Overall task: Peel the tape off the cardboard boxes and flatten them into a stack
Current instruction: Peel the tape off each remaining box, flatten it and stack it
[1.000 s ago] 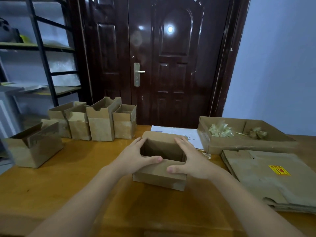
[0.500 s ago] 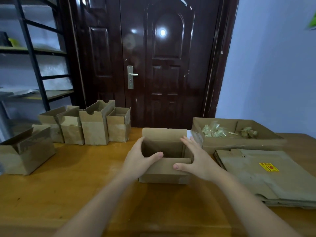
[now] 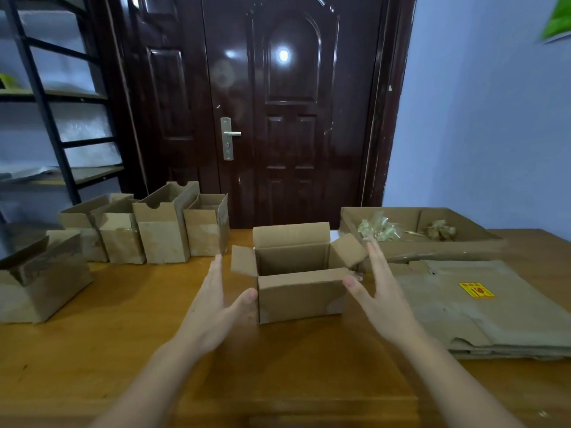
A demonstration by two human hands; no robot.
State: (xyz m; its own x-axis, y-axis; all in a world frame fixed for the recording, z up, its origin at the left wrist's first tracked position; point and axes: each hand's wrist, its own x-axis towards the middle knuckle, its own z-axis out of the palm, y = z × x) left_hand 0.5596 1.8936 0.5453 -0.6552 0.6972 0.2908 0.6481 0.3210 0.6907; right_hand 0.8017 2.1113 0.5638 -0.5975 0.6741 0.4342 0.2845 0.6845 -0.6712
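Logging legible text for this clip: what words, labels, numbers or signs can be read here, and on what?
Yellow sticker on the top sheet of the flattened cardboard stack: red print and a red mark, too small and blurred to read.
Green poster corner on the wall: no text visible.
Nothing else bears readable text.

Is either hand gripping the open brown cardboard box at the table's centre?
No: the left hand and right hand flank the open brown cardboard box, fingers straight.
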